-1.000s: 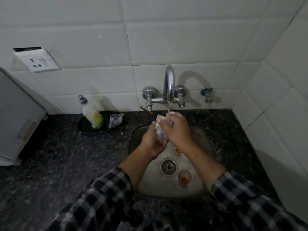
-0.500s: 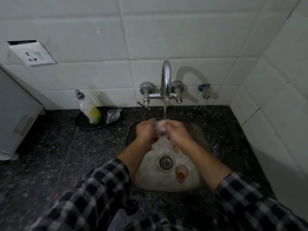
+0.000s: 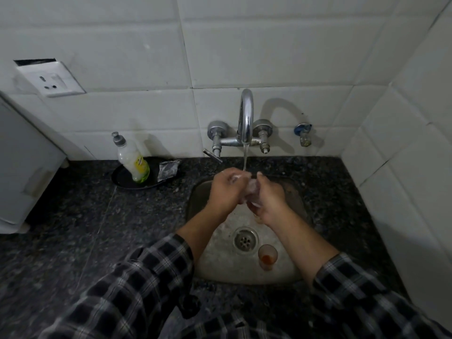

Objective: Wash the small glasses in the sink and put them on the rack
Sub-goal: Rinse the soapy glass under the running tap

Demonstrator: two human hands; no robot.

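Over the steel sink [image 3: 197, 204], both hands meet under the running water of the faucet [image 3: 246, 118]. A small clear glass [image 3: 252, 192], wet and foamy, is between them. My right hand [image 3: 270, 200] grips it from the right, and my left hand [image 3: 226, 189] curls round its left side, where something white shows among the fingers. Another small glass [image 3: 267, 256] with orange residue stands upright in the basin, right of the drain [image 3: 245, 239]. No rack is in view.
A dish-soap bottle [image 3: 133, 162] stands in a black dish [image 3: 122, 179] beside a foil packet [image 3: 167, 170] on the dark granite counter [image 3: 97, 228]. A white appliance [image 3: 22, 167] sits at far left. Tiled walls enclose the back and right; a small valve [image 3: 304, 135] sticks out.
The hands dropped lower from the spout and shifted apart, with the glass turned between them. The glass with orange residue has not moved.
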